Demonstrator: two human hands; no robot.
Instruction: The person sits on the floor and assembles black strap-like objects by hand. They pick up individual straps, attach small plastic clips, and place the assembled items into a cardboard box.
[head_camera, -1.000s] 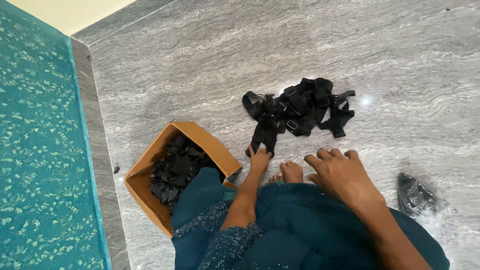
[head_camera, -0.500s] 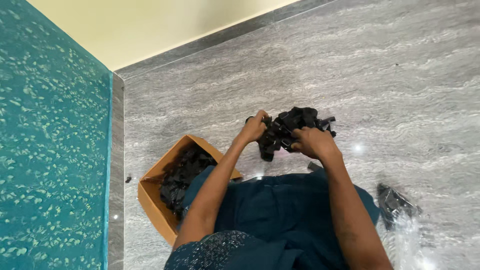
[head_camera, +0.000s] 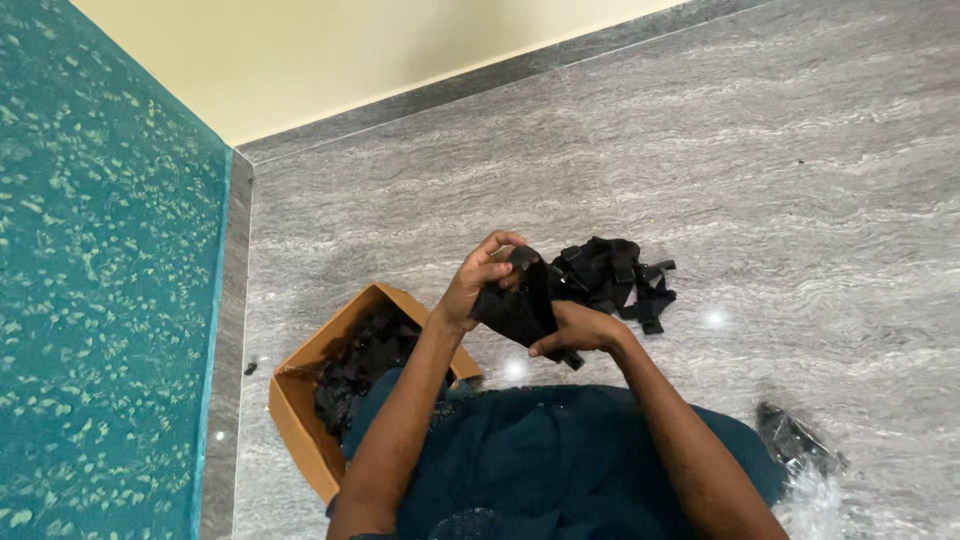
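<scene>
Both your hands hold one black strap piece (head_camera: 522, 308) above your lap, lifted clear of the cardboard box (head_camera: 300, 400) and just right of it. Your left hand (head_camera: 478, 282) pinches its upper end, your right hand (head_camera: 580, 330) grips the lower; it runs diagonally between them. Past them lies the strap pile (head_camera: 612, 280).

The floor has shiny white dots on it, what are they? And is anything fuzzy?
Head view: the white dots on the floor are glare from lights, one by the pile, one by the box; the plastic wrap at bottom right glints and looks blurry; both hands look sharp.
</scene>
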